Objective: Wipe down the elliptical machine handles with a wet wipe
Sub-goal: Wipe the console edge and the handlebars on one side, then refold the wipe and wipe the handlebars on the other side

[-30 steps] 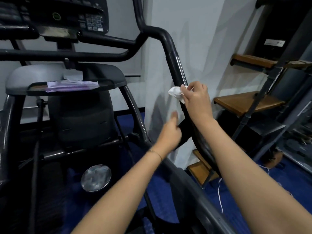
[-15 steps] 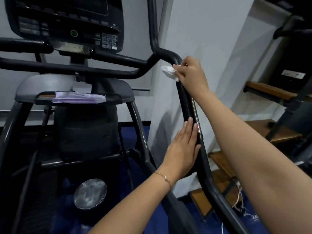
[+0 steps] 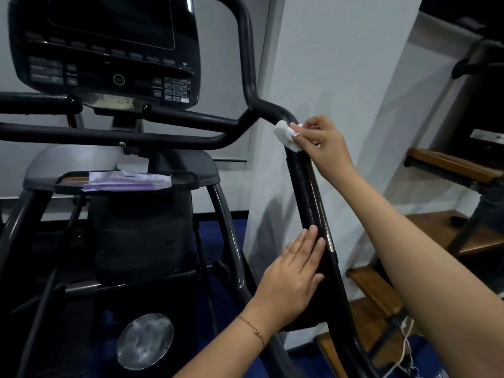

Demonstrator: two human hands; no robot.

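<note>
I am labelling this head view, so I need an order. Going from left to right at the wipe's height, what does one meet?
Flat purple pack of wet wipes → crumpled white wet wipe → right hand pinching that wipe → brown wooden step.

Right handle [image 3: 305,197] of the elliptical machine: a black tube that bends near the console and runs down toward the lower right, its textured grip section edged by what appears to be a silver metal strip. Wet wipe [image 3: 285,135]: small, white and crumpled, pressed against the handle just below the bend at the top of the grip and pinched in the fingers of the right hand [image 3: 324,148]. The left hand [image 3: 294,274] lies flat, fingers straight, against the lower grip, well apart from the wipe.
</note>
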